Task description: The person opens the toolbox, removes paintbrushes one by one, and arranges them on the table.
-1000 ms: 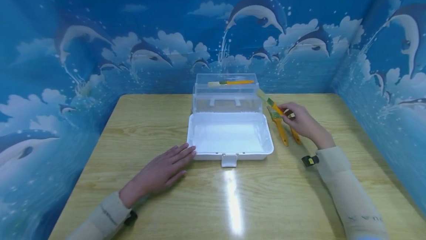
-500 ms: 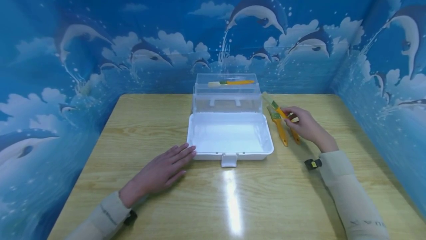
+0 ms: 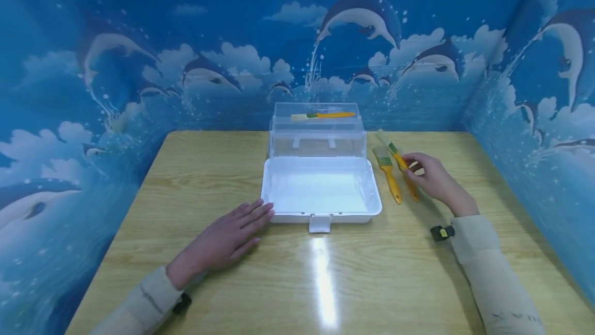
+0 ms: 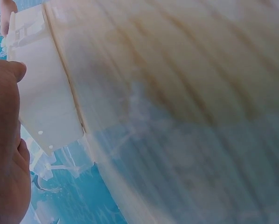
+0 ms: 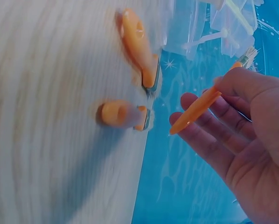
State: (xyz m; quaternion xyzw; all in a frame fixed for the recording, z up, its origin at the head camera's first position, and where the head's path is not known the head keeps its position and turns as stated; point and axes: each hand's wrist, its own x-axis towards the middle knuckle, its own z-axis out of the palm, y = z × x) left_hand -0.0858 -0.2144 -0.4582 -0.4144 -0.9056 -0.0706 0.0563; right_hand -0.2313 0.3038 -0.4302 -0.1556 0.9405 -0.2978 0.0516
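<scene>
My right hand (image 3: 429, 177) pinches an orange-handled paintbrush (image 5: 198, 111) between thumb and fingers, its pale bristles pointing away to the upper left in the head view. Beneath the held brush, a second paintbrush (image 3: 411, 189) lies on the table, partly hidden by it. A wider paintbrush (image 3: 392, 179) lies just to its left. The white plastic box (image 3: 321, 218) stands with its lid folded back. With straight fingers, my left hand (image 3: 225, 237) touches the box's front left corner. A further paintbrush (image 3: 332, 115) rests across the clear lid (image 3: 283, 144) at the back.
A white latch (image 3: 319, 224) sticks out from the box's front. The wooden table (image 3: 209, 170) is bordered at the back and sides by blue dolphin-printed cloth (image 3: 232, 25). A glare strip runs along the tabletop in front of the box.
The right hand has moved right and slightly toward the person with its paintbrush, away from the box and off the wider brush. The left hand and box have stayed still.
</scene>
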